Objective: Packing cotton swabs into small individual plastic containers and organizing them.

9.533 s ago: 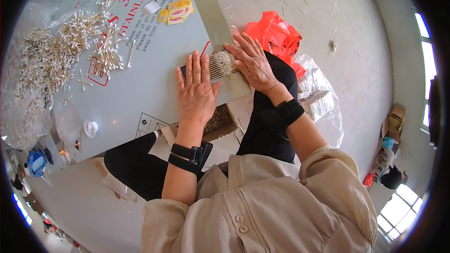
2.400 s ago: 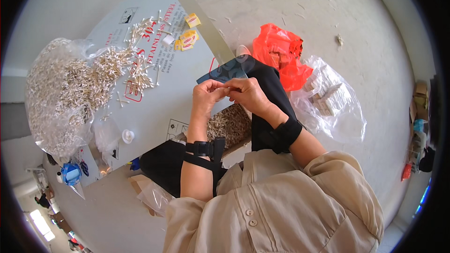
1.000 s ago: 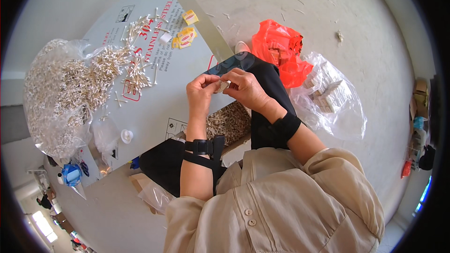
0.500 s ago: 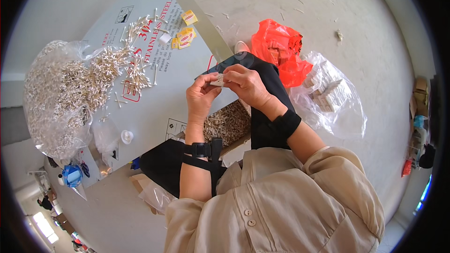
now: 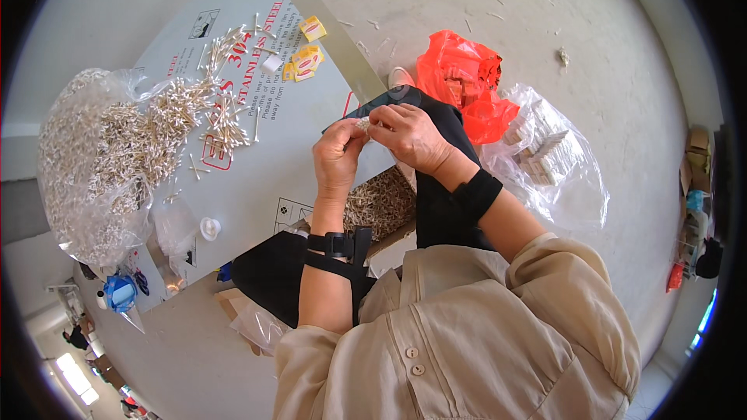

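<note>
Both hands meet above my lap, fingers pinched round a small bundle of cotton swabs (image 5: 363, 126) whose white tips point up. My left hand (image 5: 338, 162) is closed on its left side, thumb and fingertips against the swabs. My right hand (image 5: 414, 140) closes on it from the right, and its curled fingers hide much of the bundle. Below the hands, an open cardboard box (image 5: 381, 206) holds a mass of loose swabs. Left of them, a large heap of cotton swabs (image 5: 128, 144) spills from a clear plastic bag (image 5: 66, 120) onto the sheet-covered table (image 5: 257, 179).
Small yellow-and-white packets (image 5: 305, 62) lie near the table's right edge. A white spool-like cap (image 5: 210, 227) stands nearer me. On the floor to the right are a red plastic bag (image 5: 455, 62) and a clear bag of white packs (image 5: 545, 152). Stray swabs dot the floor.
The fingers of both hands have drawn closer round the bundle, so less of it shows. My left hand has shifted slightly right, its wrist turning.
</note>
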The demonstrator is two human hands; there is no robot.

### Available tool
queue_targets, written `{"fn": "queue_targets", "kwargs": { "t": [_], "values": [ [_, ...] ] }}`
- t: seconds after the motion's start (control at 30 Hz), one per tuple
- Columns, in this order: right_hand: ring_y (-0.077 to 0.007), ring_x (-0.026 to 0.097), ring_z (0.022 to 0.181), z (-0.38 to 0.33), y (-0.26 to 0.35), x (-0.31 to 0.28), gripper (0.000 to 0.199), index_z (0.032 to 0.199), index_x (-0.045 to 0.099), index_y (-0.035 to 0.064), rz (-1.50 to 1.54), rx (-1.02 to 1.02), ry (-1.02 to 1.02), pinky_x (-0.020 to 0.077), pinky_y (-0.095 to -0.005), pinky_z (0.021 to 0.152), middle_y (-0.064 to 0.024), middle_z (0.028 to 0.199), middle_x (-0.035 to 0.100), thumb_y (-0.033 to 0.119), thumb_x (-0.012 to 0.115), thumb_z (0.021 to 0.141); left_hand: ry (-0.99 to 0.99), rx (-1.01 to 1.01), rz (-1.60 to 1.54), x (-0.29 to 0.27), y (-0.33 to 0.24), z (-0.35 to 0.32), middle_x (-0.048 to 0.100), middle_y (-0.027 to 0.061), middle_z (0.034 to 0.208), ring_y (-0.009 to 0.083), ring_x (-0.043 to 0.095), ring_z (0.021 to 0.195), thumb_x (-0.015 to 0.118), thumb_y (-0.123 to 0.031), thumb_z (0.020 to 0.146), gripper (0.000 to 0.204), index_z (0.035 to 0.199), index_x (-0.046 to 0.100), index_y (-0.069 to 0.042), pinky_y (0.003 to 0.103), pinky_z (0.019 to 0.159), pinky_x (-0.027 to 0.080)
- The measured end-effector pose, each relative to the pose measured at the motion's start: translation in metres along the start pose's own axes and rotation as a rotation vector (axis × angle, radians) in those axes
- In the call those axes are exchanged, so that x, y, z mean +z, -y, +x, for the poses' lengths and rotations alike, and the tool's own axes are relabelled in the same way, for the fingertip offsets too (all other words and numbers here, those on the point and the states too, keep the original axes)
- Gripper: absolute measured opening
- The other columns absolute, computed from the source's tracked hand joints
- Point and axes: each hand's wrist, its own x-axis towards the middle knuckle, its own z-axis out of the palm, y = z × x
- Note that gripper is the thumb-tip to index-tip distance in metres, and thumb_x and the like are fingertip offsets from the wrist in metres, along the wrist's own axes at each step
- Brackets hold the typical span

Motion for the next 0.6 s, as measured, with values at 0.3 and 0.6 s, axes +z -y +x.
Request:
{"fn": "queue_targets", "kwargs": {
  "t": [0.3,0.6],
  "values": [
    [-0.024,0.058,0.092,0.007,0.001,0.0,0.013,0.085,0.058,0.0053,0.006,-0.018,-0.025,0.0466,-0.0355,0.079,-0.0055,0.099,0.06,0.011,0.064,0.075,0.039,0.25,0.396,-0.008,-0.007,0.009,0.061,0.0082,0.09,0.0282,0.061,0.082,0.07,0.009,0.064,0.019,0.077,0.06,-0.001,0.038,0.068,0.052],
    [-0.028,0.056,0.095,-0.004,-0.003,0.008,0.02,0.095,0.055,0.0038,0.033,0.056,0.042,0.0435,-0.0379,0.083,-0.0095,0.099,0.058,0.014,0.058,0.077,0.096,0.25,0.394,-0.009,-0.012,0.012,0.064,0.0086,0.097,0.0298,0.061,0.09,0.07,0.006,0.066,0.02,0.082,0.062,-0.002,0.037,0.076,0.052]
  ]
}}
